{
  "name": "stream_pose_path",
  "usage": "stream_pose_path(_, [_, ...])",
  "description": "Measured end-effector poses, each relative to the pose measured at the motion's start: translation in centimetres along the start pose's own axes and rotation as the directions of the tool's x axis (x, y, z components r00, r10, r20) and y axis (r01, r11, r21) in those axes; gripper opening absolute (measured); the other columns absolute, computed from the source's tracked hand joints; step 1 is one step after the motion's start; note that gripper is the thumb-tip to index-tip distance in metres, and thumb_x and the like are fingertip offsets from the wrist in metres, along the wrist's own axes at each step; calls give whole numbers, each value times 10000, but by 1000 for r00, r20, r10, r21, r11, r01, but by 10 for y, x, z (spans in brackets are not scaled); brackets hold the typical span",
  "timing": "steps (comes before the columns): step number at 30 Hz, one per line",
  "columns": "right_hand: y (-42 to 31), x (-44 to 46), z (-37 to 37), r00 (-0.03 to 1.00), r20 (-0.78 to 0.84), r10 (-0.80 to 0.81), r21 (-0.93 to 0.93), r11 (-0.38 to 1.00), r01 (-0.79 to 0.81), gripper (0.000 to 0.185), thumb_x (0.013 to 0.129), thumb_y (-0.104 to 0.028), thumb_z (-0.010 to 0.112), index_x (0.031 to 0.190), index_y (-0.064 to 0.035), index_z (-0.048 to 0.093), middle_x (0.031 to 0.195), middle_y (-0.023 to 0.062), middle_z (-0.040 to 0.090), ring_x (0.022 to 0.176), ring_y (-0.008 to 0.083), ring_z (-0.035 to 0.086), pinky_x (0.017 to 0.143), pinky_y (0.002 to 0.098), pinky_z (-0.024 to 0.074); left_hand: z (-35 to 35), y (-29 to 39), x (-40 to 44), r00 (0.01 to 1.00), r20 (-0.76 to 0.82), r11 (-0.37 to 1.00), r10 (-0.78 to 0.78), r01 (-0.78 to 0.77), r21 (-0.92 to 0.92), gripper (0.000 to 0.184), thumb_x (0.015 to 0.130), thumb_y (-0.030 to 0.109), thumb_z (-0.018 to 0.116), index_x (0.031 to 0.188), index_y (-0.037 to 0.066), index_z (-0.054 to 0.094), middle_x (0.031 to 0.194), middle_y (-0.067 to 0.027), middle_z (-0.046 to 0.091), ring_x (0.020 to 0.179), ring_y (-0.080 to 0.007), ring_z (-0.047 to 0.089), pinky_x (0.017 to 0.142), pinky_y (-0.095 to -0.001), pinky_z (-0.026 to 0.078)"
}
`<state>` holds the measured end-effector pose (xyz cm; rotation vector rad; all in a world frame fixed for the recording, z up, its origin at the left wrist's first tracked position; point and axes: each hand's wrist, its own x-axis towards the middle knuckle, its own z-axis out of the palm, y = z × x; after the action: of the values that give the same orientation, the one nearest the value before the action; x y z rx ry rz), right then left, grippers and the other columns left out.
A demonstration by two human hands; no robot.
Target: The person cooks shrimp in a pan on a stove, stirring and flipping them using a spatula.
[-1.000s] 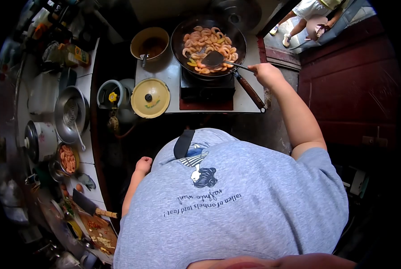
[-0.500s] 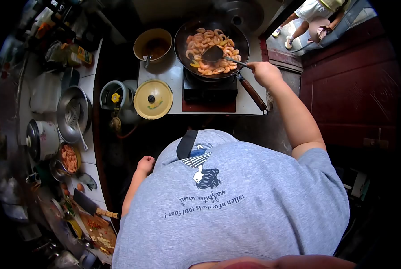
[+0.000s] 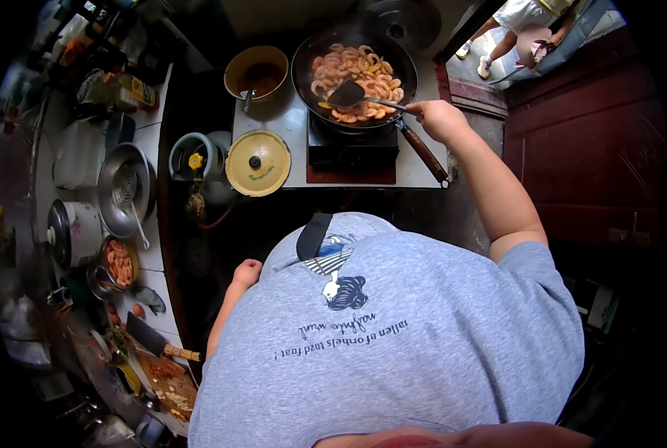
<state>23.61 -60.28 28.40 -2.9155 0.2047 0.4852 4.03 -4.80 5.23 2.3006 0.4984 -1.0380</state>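
My right hand (image 3: 439,120) is closed around the handle of a spatula (image 3: 346,95). Its dark blade rests among pink shrimp (image 3: 357,61) in a black wok (image 3: 302,88) on the stove (image 3: 352,145). The wok's wooden handle (image 3: 423,153) points toward me, below my right hand and untouched by it. At my left side, my left hand (image 3: 248,271) hangs in a loose fist by my shirt, with nothing visible in it.
A yellow bowl (image 3: 232,75) with brown liquid and a yellow lid (image 3: 270,168) stand left of the stove. Along the left counter are a colander (image 3: 109,194), a bowl of shrimp (image 3: 119,263), a cleaver (image 3: 145,334) and a cutting board (image 3: 188,388). Another person (image 3: 524,19) stands beyond the doorway.
The spatula blade has shifted slightly left and down in the wok, pushing shrimp about. My right hand has moved a little left with it. My left hand stays low at my side.
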Motion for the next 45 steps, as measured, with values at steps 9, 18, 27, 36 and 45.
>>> stream_pose_path(9, [11, -11, -22, 993, 7, -120, -171, 978, 119, 331, 913, -189, 519, 1201, -257, 667, 894, 78, 709, 856, 262, 680, 740, 389, 532, -11, 15, -12, 1000, 15, 1000, -15, 15, -7, 278, 856, 293, 619, 992, 60, 688, 922, -105, 716, 864, -221, 675, 801, -347, 520])
stream_pose_path(18, [5, 10, -7, 970, -237, -62, -302, 953, -13, 373, 922, -150, 473, 1237, -266, 634, 967, 92, 675, 898, 274, 669, 762, 397, 544, -7, 15, -6, 1000, -8, 999, 13, -13, 29, 271, 863, 297, 618, 985, 63, 683, 906, -101, 712, 848, -211, 671, 789, -342, 518])
stream_pose_path(27, [6, 13, 3, 977, -201, -72, -290, 957, 11, 402, 925, -112, 443, 1238, -278, 634, 991, 87, 668, 923, 269, 668, 777, 385, 548, -8, 17, -10, 1000, -11, 1000, 5, -5, 30, 282, 873, 310, 613, 989, 62, 682, 918, -105, 714, 869, -223, 672, 799, -347, 517])
stream_pose_path(36, [-5, 14, 0, 987, -162, -25, -194, 981, -7, 343, 903, -158, 516, 1189, -267, 671, 998, 100, 693, 928, 278, 666, 775, 397, 538, -3, 11, -4, 1000, -21, 1000, 24, -23, 15, 289, 876, 314, 625, 1001, 60, 687, 933, -114, 714, 884, -231, 672, 814, -346, 518])
stream_pose_path(45, [1, 12, 13, 993, -113, 26, 23, 999, -24, 343, 885, -174, 566, 1200, -264, 664, 1068, 101, 690, 983, 296, 649, 815, 402, 523, -1, 5, -3, 1000, -15, 1000, 9, -10, -14, 275, 871, 299, 624, 991, 60, 690, 940, -114, 714, 894, -234, 673, 816, -350, 518])
